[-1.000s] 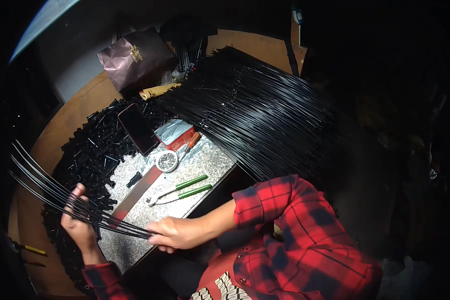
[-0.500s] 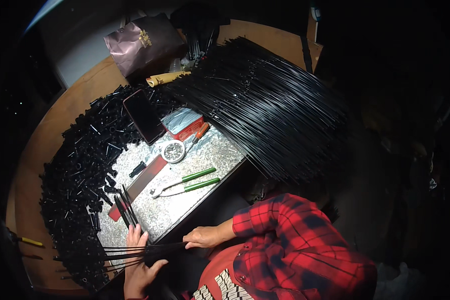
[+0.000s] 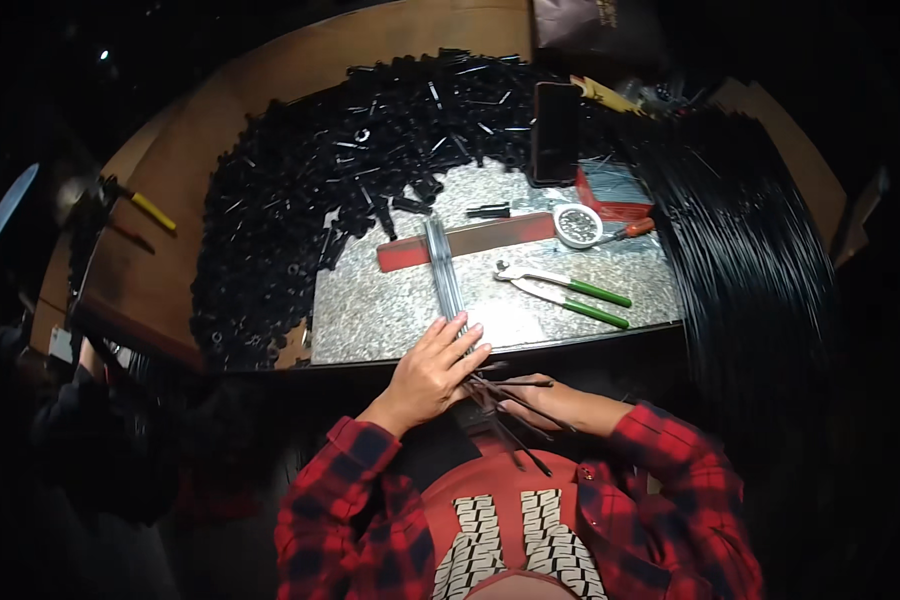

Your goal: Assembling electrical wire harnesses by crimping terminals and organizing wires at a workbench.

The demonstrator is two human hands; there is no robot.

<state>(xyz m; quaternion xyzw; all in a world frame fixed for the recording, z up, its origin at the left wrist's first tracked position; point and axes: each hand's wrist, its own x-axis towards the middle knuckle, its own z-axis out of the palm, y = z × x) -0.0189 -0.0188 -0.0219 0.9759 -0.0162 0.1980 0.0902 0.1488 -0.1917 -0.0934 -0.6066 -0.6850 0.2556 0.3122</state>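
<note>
A bundle of thin dark rods [image 3: 448, 285] slants from above the granite-patterned worktop to its near edge, looking pale grey under the lamp. My left hand [image 3: 432, 373] is closed on the bundle near that edge, its fingers laid over the rods. My right hand [image 3: 530, 405] is just beside it, closed around the rods' near ends, which fan out in several directions. Those ends partly hide its fingers. Beneath the bundle's far part lies a flat red-brown bar [image 3: 505, 238]. Green-handled pincers [image 3: 565, 291] rest right of the bundle.
Small black tubular parts [image 3: 300, 200] are heaped at the left and back. A phone [image 3: 555, 135], a red box [image 3: 615, 195] of thin pins, a white cup [image 3: 577, 226] and an orange-handled screwdriver [image 3: 632, 229] sit toward the right. Long black rods [image 3: 750, 230] hang over the right edge.
My view has swung left. The rods, earlier lying sideways across my open left palm, now point away over the worktop, and my left hand has closed on them. My right hand still holds their other end.
</note>
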